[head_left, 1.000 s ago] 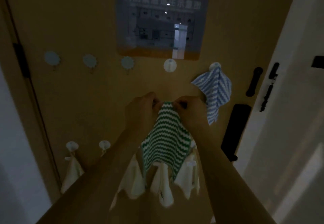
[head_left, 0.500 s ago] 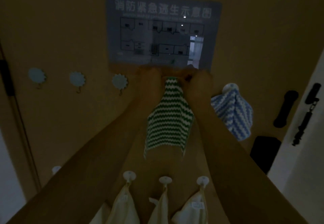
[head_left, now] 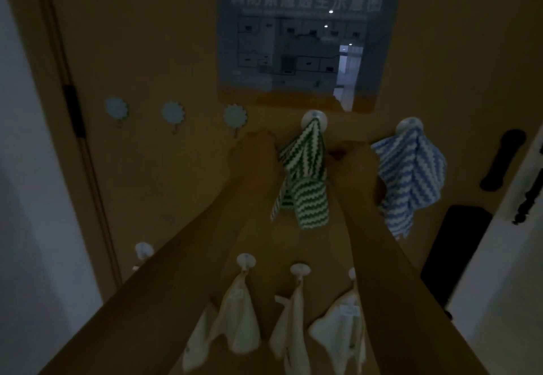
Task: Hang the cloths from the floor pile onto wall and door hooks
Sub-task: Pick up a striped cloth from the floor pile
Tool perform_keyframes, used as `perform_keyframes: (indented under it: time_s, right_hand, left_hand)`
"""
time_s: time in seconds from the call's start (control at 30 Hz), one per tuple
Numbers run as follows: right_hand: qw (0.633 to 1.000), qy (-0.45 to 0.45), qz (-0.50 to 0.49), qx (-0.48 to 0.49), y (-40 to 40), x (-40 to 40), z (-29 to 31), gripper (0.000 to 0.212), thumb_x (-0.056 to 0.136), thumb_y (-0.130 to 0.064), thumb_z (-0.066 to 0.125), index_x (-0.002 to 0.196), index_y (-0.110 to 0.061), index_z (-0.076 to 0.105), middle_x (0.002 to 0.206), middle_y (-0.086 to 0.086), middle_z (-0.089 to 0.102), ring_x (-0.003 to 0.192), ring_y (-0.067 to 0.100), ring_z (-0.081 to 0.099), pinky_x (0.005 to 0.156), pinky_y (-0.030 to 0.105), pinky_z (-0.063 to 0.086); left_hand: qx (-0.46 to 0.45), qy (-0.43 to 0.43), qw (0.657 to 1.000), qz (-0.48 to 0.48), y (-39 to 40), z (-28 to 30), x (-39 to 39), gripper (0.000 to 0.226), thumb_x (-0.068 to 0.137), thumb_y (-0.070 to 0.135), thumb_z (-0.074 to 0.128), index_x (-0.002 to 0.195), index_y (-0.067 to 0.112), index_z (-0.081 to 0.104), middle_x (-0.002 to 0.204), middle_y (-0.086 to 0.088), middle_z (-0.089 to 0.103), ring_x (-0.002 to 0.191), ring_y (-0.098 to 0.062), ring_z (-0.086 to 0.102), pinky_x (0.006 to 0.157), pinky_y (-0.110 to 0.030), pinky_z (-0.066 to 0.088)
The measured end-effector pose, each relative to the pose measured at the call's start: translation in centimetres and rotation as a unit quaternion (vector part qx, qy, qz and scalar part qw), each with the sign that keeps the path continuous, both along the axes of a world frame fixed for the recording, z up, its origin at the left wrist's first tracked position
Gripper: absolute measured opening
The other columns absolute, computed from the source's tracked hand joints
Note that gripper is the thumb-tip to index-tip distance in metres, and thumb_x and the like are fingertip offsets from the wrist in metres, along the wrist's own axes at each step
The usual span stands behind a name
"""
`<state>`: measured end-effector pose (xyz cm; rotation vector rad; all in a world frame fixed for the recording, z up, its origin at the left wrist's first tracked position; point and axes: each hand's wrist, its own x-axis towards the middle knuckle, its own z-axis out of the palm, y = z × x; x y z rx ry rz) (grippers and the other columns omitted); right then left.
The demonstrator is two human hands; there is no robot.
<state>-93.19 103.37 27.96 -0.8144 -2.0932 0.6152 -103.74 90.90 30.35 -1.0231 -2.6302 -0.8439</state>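
A green-and-white striped cloth [head_left: 305, 175] hangs by its corner from a round white hook [head_left: 313, 118] on the brown door, just below the poster. My left hand [head_left: 254, 156] is against the cloth's left edge; its fingertips are hidden in the dim light. A small gap separates the cloth from my right hand [head_left: 357, 166], which is loosely curled and holds nothing. On the neighbouring white hook [head_left: 409, 125] to the right hangs a blue-and-white striped cloth [head_left: 411, 178].
Three bare blue flower-shaped hooks [head_left: 173, 113] line the door to the left. Lower down, several cream cloths [head_left: 238, 319] hang from white hooks. A black door handle [head_left: 502, 163] and lock plate [head_left: 458, 251] are at the right; a wall poster [head_left: 305, 42] is above.
My hands raised the green cloth to the white hook under the poster and hooked its corner there. They have since dropped slightly and moved apart to either side of it.
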Motion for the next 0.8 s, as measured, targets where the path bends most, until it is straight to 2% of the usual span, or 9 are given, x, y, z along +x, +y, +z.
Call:
perform_keyframes:
  time_s: [0.1, 0.17, 0.23, 0.3, 0.37, 0.4, 0.5, 0.57, 0.8]
  right_hand:
    - [0.996, 0.028, -0.071, 0.042, -3.4, 1.6, -1.1, 0.023, 0.092, -0.03, 0.058, 0.098, -0.014, 0.073, 0.099, 0.01, 0.071, 0.082, 0.027, 0.063, 0.081, 0.042, 0.054]
    - [0.999, -0.011, -0.04, 0.012, -5.3, 2.2, -1.7, 0.027, 0.096, -0.019, 0.054, 0.108, -0.001, 0.07, 0.111, 0.02, 0.067, 0.098, 0.036, 0.061, 0.094, 0.037, 0.044]
    - [1.0, 0.023, 0.001, -0.008, -7.8, 2.7, -2.6, 0.024, 0.094, -0.006, 0.055, 0.103, 0.012, 0.067, 0.104, 0.032, 0.065, 0.093, 0.045, 0.058, 0.09, 0.038, 0.042]
    - [0.999, 0.04, 0.015, -0.005, -10.6, 3.3, -3.5, 0.02, 0.092, -0.007, 0.057, 0.101, 0.008, 0.068, 0.1, 0.025, 0.067, 0.085, 0.035, 0.059, 0.082, 0.031, 0.046]
    - [0.999, 0.023, 0.035, -0.013, -13.3, 3.5, -4.4, 0.024, 0.094, -0.012, 0.056, 0.111, 0.001, 0.067, 0.109, 0.016, 0.066, 0.097, 0.027, 0.06, 0.078, 0.013, 0.036]
    - [0.999, 0.016, 0.048, -0.018, -14.3, 3.4, -4.9, 0.027, 0.095, -0.015, 0.056, 0.115, -0.001, 0.065, 0.113, 0.014, 0.066, 0.102, 0.025, 0.06, 0.078, 0.011, 0.034]
    - [0.995, -0.012, 0.091, -0.025, -17.5, 2.7, -6.0, 0.039, 0.095, -0.026, 0.057, 0.13, -0.009, 0.056, 0.126, 0.011, 0.06, 0.113, 0.024, 0.057, 0.098, 0.027, 0.042]
    - [0.992, -0.01, 0.125, -0.035, -19.6, 2.0, -7.0, 0.043, 0.094, -0.028, 0.059, 0.133, -0.013, 0.054, 0.131, 0.007, 0.058, 0.116, 0.022, 0.056, 0.103, 0.035, 0.043]
    - [0.977, -0.021, 0.213, -0.025, -26.0, -0.8, -9.7, 0.043, 0.092, -0.035, 0.06, 0.133, -0.021, 0.055, 0.129, 0.001, 0.059, 0.118, 0.017, 0.054, 0.105, 0.032, 0.04]
  left_hand:
    - [-0.003, 0.01, 1.0, -0.017, -3.6, -1.1, 0.2, 0.029, 0.104, 0.022, 0.042, 0.126, 0.009, 0.057, 0.139, -0.01, 0.051, 0.125, -0.024, 0.048, 0.099, -0.025, 0.034]
    - [0.029, 0.027, 0.999, -0.007, -6.3, -2.0, 1.0, 0.034, 0.106, 0.02, 0.037, 0.132, 0.009, 0.054, 0.139, -0.006, 0.052, 0.123, -0.019, 0.049, 0.088, -0.017, 0.032]
    - [0.053, 0.01, 0.999, -0.011, -8.9, -2.8, 1.9, 0.033, 0.106, 0.023, 0.039, 0.13, 0.009, 0.056, 0.137, -0.006, 0.054, 0.121, -0.017, 0.051, 0.08, -0.011, 0.028]
    - [0.069, 0.017, 0.997, -0.016, -11.4, -3.7, 2.6, 0.035, 0.103, 0.029, 0.044, 0.129, 0.01, 0.058, 0.134, -0.006, 0.057, 0.118, -0.019, 0.053, 0.088, -0.017, 0.033]
    - [0.078, 0.047, 0.996, -0.009, -13.9, -4.9, 3.3, 0.039, 0.1, 0.035, 0.047, 0.133, 0.015, 0.056, 0.134, -0.006, 0.057, 0.119, -0.022, 0.053, 0.098, -0.03, 0.041]
    - [0.078, 0.057, 0.995, -0.003, -15.0, -5.6, 3.6, 0.042, 0.099, 0.037, 0.048, 0.136, 0.017, 0.053, 0.135, -0.006, 0.057, 0.121, -0.024, 0.052, 0.101, -0.037, 0.041]
    - [0.057, 0.068, 0.996, 0.025, -18.1, -7.6, 3.8, 0.046, 0.098, 0.04, 0.049, 0.14, 0.02, 0.048, 0.137, -0.006, 0.054, 0.124, -0.026, 0.049, 0.104, -0.04, 0.038]
    - [0.038, 0.069, 0.996, 0.04, -20.2, -9.1, 3.9, 0.049, 0.098, 0.041, 0.047, 0.142, 0.021, 0.045, 0.141, -0.006, 0.051, 0.128, -0.026, 0.046, 0.105, -0.039, 0.034]
    - [-0.023, 0.044, 0.987, 0.153, -27.5, -13.3, 4.3, 0.053, 0.099, 0.048, 0.039, 0.148, 0.029, 0.034, 0.155, -0.004, 0.033, 0.143, -0.024, 0.026, 0.117, -0.048, 0.019]
